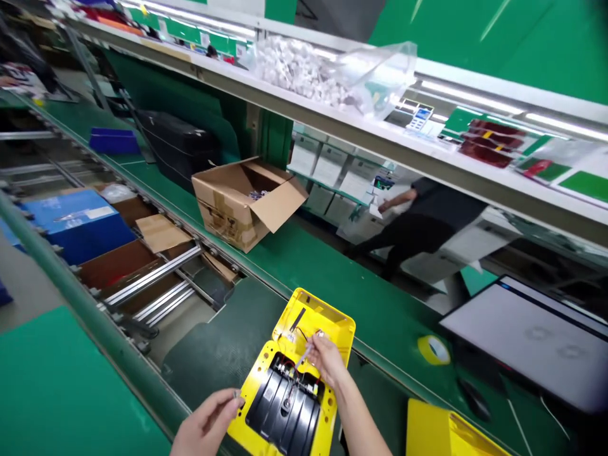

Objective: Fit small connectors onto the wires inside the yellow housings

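An opened yellow case (329,418) lies on the dark green work surface, with its yellow lid (332,315) folded back. A black ribbed battery-like block (280,405) fills the lower half, with thin wires and small connectors along its upper edge. Over the hinge area, my right hand (327,362) pinches a thin pale strip (304,356) that points down at the wires. At the case's left edge is my left hand (209,423), thumb and forefinger pressed together around a tiny greyish piece, too small to name.
An open cardboard box (228,212) stands on the green conveyor belt (323,266). To the right are a yellow tape roll (434,350), a monitor (532,342) and another yellow case (441,430). A shelf (361,136) crosses overhead; behind it a person (422,212) bends.
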Demonstrator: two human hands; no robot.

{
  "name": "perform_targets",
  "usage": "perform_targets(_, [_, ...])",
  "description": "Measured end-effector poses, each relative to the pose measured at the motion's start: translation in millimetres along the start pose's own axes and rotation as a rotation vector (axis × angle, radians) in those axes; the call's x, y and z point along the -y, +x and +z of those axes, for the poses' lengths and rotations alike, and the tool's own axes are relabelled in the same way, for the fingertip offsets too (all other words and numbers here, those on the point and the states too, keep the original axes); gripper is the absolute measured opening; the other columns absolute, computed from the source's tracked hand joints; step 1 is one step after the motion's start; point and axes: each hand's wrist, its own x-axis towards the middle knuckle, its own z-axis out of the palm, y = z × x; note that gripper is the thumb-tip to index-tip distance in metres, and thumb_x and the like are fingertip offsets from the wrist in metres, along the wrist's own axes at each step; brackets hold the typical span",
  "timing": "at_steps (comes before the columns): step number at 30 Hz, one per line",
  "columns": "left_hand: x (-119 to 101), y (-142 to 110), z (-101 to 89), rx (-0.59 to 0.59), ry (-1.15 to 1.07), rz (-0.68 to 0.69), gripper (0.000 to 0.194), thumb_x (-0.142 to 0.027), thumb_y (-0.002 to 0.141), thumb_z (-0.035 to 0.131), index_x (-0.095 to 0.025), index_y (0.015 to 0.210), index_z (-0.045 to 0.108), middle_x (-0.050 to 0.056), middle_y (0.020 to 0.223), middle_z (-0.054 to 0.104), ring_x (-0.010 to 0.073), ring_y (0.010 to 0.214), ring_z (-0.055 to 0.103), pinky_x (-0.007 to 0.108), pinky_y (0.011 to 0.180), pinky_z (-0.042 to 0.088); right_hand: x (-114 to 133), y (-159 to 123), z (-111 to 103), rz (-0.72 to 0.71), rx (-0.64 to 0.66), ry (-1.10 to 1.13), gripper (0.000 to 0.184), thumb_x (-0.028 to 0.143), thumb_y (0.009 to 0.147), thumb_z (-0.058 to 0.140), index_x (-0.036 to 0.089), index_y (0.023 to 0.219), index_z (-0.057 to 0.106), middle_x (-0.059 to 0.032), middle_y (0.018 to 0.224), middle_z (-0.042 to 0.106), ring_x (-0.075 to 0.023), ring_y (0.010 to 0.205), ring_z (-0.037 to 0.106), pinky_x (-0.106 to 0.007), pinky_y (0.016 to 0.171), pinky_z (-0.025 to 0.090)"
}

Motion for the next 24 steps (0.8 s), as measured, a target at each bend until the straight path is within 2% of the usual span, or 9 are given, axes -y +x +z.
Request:
perform_targets(2, [-5,10,6.9,0.052,0.021,0.016,0.043,-0.06,0.07,0.062,-0.022,0.091,0.067,0.002,0.091,0.071,0.0191,0.089,0.064,0.015,0.074,0.052,0,6,1,0.031,-0.01,0.021,0.052,0.061,0.061,0.066,0.016,0.082,0.049,0.0032,0.056,0.054,-0.0053,0.044,0.042,-0.019,0.043,0.033])
perform_targets(4, [-7,20,11.6,0.096,0.019,0.0,0.043,-0.059,0.071,0.062,-0.022,0.092,0.067,0.002,0.094,0.071,0.0192,0.091,0.064,0.016,0.076,0.051,2,9,2,0.058,0.004,0.02,0.056,0.059,0.059,0.069,0.017,0.089,0.048,0.0076,0.047,0.047,-0.005,0.037,0.033,-0.019,0.038,0.023])
perform_targets(5, [-7,24,13.0,0.114,0.015,-0.016,0.044,-0.059,0.071,0.063,-0.022,0.093,0.066,0.003,0.097,0.071,0.0195,0.093,0.063,0.016,0.078,0.051,5,8,2,0.061,0.016,0.019,0.059,0.058,0.06,0.069,0.016,0.095,0.048,0.008,0.045,0.047,-0.0061,0.036,0.033,-0.019,0.039,0.023])
perform_targets(7, [-7,32,14.5,0.136,0.009,-0.04,0.045,-0.059,0.07,0.063,-0.021,0.094,0.066,0.003,0.101,0.07,0.0203,0.097,0.063,0.017,0.081,0.051,15,1,3,0.024,0.03,0.025,0.064,0.056,0.063,0.068,0.015,0.107,0.045,0.0051,0.049,0.054,-0.0088,0.042,0.042,-0.021,0.044,0.031])
perform_targets(10, [-11,45,17.1,0.145,0.024,-0.035,0.046,-0.06,0.069,0.063,-0.021,0.093,0.066,0.003,0.101,0.07,0.0218,0.097,0.062,0.021,0.083,0.051,36,-20,6,-0.15,0.026,0.014,0.059,0.05,0.072,0.066,0.017,0.114,0.044,-0.0021,0.072,0.067,-0.012,0.065,0.057,-0.026,0.066,0.043])
perform_targets(12, [-16,54,21.5,0.142,0.045,-0.028,0.046,-0.06,0.069,0.063,-0.021,0.093,0.066,0.003,0.099,0.071,0.0231,0.097,0.062,0.024,0.084,0.051,50,-37,11,-0.225,0.054,-0.03,0.045,0.049,0.077,0.061,0.017,0.106,0.049,-0.0049,0.081,0.069,-0.0142,0.075,0.06,-0.029,0.076,0.044])
perform_targets(16, [-27,72,37.1,0.171,0.043,-0.006,0.044,-0.056,0.072,0.06,-0.02,0.095,0.066,0.005,0.097,0.071,0.0242,0.095,0.063,0.031,0.087,0.051,67,-61,26,-0.228,0.143,-0.197,0.031,0.046,0.081,0.056,0.016,0.084,0.059,-0.0061,0.08,0.069,-0.0168,0.076,0.062,-0.031,0.075,0.045])
perform_targets(20, [-31,84,52.3,0.222,-0.042,0.028,0.042,-0.051,0.073,0.061,-0.018,0.098,0.066,0.006,0.096,0.071,0.024,0.094,0.063,0.034,0.088,0.051,67,-70,40,-0.327,0.094,-0.415,0.025,0.04,0.083,0.055,0.018,0.079,0.065,-0.0035,0.082,0.064,-0.0152,0.081,0.058,-0.029,0.078,0.043])
perform_targets(24, [-28,87,58.3,0.247,-0.044,0.062,0.035,-0.046,0.073,0.061,-0.019,0.095,0.067,0.006,0.097,0.071,0.023,0.093,0.063,0.034,0.09,0.049,63,-73,50,-0.391,0.095,-0.537,0.022,0.033,0.086,0.05,0.018,0.074,0.061,-0.0005,0.076,0.058,-0.012,0.078,0.054,-0.026,0.075,0.04])
